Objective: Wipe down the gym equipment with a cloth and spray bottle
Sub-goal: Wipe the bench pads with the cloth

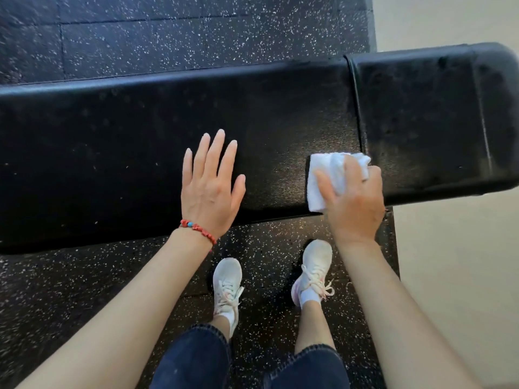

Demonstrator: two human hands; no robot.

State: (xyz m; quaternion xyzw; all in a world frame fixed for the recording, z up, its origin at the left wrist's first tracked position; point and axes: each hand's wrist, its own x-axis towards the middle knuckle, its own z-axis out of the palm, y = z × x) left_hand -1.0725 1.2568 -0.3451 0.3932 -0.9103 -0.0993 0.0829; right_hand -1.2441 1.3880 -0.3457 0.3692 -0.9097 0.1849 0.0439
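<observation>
A long black padded gym bench (112, 141) runs across the view from left to right, with a seam (355, 102) dividing its long pad from a shorter pad (427, 116) on the right. My left hand (210, 186) lies flat on the long pad, fingers apart, holding nothing. My right hand (354, 203) grips a folded white cloth (328, 178) and presses it on the long pad near its front edge, just left of the seam. No spray bottle is in view.
Black rubber floor tiles with white speckles (168, 32) lie beyond and in front of the bench. A pale floor (455, 262) begins at the right. My two feet in white sneakers (227, 284) stand close to the bench's front edge.
</observation>
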